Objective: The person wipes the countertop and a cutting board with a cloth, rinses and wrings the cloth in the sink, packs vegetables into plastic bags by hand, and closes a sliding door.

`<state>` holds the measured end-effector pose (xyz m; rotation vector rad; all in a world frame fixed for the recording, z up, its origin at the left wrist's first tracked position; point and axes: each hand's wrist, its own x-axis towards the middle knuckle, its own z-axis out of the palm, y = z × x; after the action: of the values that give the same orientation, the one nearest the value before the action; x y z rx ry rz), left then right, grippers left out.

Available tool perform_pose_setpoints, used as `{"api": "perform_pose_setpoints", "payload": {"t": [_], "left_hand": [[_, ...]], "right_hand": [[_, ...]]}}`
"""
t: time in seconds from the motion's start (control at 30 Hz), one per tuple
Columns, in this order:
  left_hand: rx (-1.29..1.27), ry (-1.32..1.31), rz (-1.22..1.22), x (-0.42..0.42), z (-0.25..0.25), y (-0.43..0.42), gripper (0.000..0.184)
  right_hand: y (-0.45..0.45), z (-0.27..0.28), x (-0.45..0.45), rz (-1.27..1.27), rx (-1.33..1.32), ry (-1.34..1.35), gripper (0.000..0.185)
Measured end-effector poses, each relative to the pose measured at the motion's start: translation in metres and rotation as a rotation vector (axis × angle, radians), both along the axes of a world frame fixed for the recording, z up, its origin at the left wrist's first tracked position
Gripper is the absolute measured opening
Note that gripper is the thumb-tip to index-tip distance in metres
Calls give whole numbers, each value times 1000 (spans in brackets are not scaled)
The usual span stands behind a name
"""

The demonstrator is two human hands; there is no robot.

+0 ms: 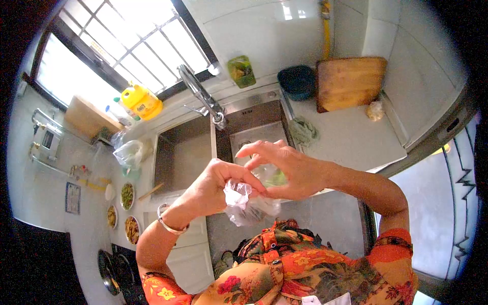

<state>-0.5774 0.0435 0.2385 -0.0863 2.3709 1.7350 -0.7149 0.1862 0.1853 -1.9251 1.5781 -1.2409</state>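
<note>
In front of my chest, my left hand (211,185), with a bracelet at the wrist, closes on a thin clear plastic bag (246,208). The crumpled bag hangs below the fingers. My right hand (292,173) meets it from the other side, its thumb by my left fingertips and pinching at the bag, its index finger arched above. Something pale green (276,178) shows behind the right hand, too unclear to name. Behind both hands lies the double steel sink (185,147) with its faucet (201,94).
On the right counter are a wooden cutting board (351,84), a dark basin (297,82) and a green cloth (303,131). To the left stand a yellow jug (141,102), a bagged item (129,155), chopsticks (151,191) and small plates of food (127,195). A pan (108,272) sits lower left.
</note>
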Motion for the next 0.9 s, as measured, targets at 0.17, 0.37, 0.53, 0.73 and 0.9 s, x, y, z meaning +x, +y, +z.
{"api": "perform_pose_setpoints", "payload": {"t": [0.17,0.37,0.53,0.73,0.9], "left_hand": [[-325,181,-77,-2,11,-6,9],[-987,907,74,1,0,9,21],[-993,1129,98,0,-15,5,21],[-875,1217,142,4,-4,-3,23],[-890,1329,86,-5,-2,-9,20]], "right_hand": [[-3,0,-2,29,5,-157,64],[-7,2,-6,263,216,-736,37],[-22,8,-19,261,56,-468,26],[-17,49,-16,-40,-36,215,11],[-23,61,-29,-132,-733,944,8]]}}
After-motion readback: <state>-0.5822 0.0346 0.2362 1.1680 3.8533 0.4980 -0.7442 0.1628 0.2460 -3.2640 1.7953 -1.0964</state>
